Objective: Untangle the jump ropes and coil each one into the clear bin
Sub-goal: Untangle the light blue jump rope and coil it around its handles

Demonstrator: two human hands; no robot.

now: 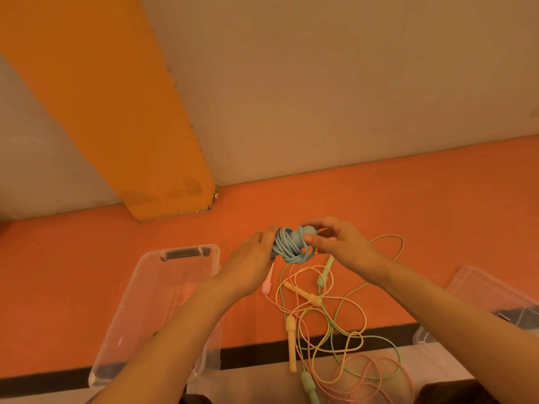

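Note:
A blue jump rope (288,246) is wound into a tight bundle held above the floor between both hands. My left hand (253,259) grips the bundle's left side. My right hand (335,241) pinches a strand and the blue handle at the bundle's right. Below them a tangle of green rope (338,309), yellow rope (303,272) and pink rope (376,371) lies spread on the floor with yellow handles (291,342), green handles (323,272) and a pink handle (267,282). The clear bin (186,255) stands at the left, partly behind my left forearm.
A clear lid or second bin (478,290) lies at the right edge. An orange floor runs to a beige wall with an orange pillar (116,112) at the back left. A black stripe (256,354) and pale floor lie nearest me.

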